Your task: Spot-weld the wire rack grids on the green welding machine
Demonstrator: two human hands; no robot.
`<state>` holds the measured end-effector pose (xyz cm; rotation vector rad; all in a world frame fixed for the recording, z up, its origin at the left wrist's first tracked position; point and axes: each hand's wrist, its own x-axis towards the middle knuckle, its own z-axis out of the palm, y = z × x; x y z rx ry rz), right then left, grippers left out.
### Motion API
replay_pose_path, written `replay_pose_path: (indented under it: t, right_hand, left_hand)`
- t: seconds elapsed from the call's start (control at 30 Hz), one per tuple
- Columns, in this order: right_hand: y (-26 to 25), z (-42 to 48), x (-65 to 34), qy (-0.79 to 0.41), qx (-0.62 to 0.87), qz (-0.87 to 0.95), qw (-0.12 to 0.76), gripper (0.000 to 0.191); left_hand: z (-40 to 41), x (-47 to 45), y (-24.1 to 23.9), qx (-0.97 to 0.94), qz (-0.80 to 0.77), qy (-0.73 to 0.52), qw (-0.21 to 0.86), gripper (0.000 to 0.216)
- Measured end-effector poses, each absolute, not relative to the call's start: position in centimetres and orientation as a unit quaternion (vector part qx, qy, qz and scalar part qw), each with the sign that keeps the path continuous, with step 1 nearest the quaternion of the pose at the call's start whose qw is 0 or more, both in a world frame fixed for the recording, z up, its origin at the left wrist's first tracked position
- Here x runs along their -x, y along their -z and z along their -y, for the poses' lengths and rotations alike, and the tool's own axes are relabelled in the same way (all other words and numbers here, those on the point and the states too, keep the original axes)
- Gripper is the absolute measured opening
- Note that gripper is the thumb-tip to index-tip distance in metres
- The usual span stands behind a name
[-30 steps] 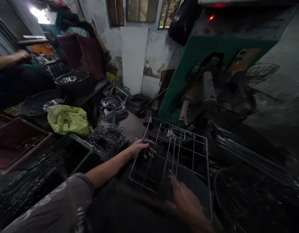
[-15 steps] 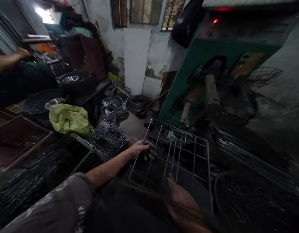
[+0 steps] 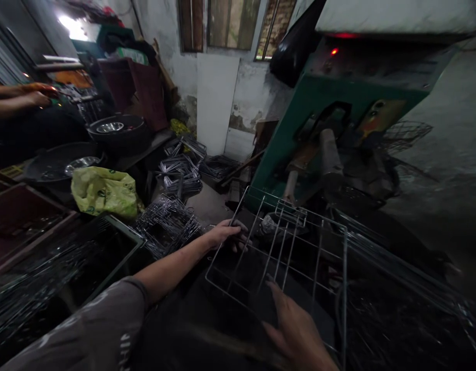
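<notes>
A rectangular wire rack [image 3: 278,242] slants in front of me, its far edge near a green machine. My left hand [image 3: 229,234] is closed around the rack's left side wire, with blackened fingers. My right hand [image 3: 294,322] is at the near edge, forefinger stretched towards the inner wires and thumb apart from it. Whether its palm touches the rack I cannot tell. At the far edge of the rack shows a small rectangular wire loop [image 3: 291,212], close below the machine's rod-like arm [image 3: 291,186].
The green machine [image 3: 276,149] with a red light stands ahead to the right. Stacked wire frames [image 3: 180,172] and a tangled wire pile [image 3: 166,224] lie to the left, near a yellow-green bag [image 3: 104,190]. At the far left, another person's hands [image 3: 35,98] are at work.
The rack's right side has swung right and towards me. My right hand shows more sharply, its thumb visible. Another person's second hand has come into view at left.
</notes>
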<state>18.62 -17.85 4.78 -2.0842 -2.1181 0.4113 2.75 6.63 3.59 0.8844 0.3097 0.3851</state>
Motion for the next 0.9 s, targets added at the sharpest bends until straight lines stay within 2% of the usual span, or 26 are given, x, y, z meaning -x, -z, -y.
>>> replay_pose_path:
  t: [0.17, 0.47, 0.63, 0.9]
  right_hand:
    - [-5.1, 16.5, -19.7, -0.143, 0.709, 0.687, 0.074, 0.069]
    - [-6.1, 14.6, -21.5, -0.173, 0.729, 0.662, 0.027, 0.073]
    - [-5.8, 14.2, -22.5, -0.138, 0.726, 0.672, 0.041, 0.071]
    - [-6.0, 13.7, -23.3, -0.157, 0.725, 0.669, 0.047, 0.074]
  left_hand:
    - [-7.9, -4.0, -3.8, -0.428, -0.132, -0.186, 0.875, 0.037]
    - [-9.3, -5.8, -3.7, -0.416, -0.140, -0.193, 0.878, 0.036]
    - [-9.9, -6.9, -3.5, -0.412, -0.144, -0.188, 0.880, 0.040]
    - [-10.1, -7.4, -3.3, -0.404, -0.139, -0.205, 0.881, 0.040]
